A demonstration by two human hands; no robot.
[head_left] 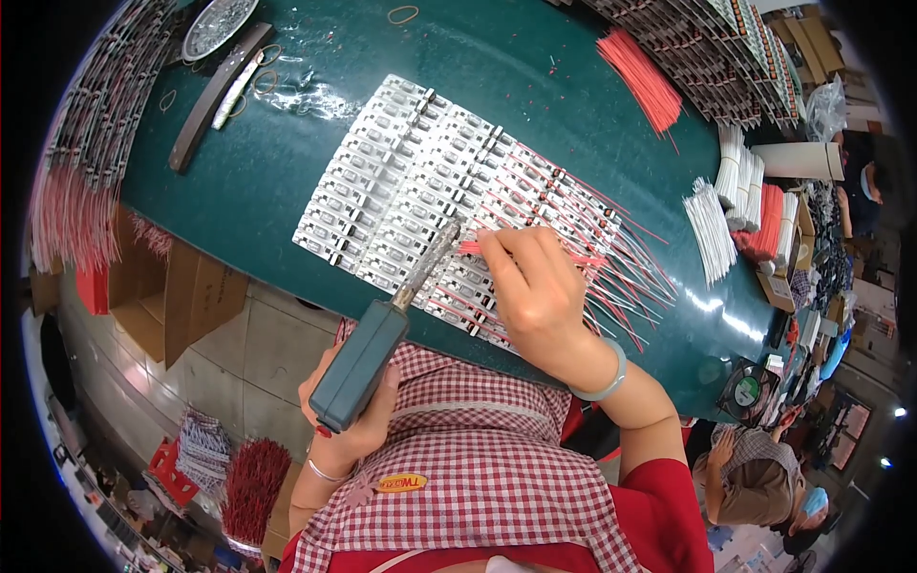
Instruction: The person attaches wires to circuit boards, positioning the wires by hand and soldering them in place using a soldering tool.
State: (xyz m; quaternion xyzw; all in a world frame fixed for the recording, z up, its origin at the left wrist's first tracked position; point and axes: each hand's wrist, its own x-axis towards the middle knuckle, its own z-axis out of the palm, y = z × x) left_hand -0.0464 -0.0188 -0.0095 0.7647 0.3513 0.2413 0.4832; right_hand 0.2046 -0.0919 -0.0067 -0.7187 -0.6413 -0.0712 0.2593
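My left hand (355, 411) is wrapped round the dark green body of a soldering gun (355, 368), whose metal tip points up and right over a white panel of small boards (368, 181). In my right hand (540, 291), thumb and fingers are pinched on red wires (470, 246) at the panel, close to the tip. Rows of small components cover the panel. Red and white wires (621, 277) fan out from its right part, passing beneath and beyond my right hand. My fingers hide the wire ends there.
The green table (458, 57) carries loose red wires (645, 81), white wire bundles (712, 234) and a curved dark bar (220, 95). Stacked panels (105, 105) stand at left and upper right. Cardboard boxes (181, 286) sit on the floor. Another person (755, 477) is at right.
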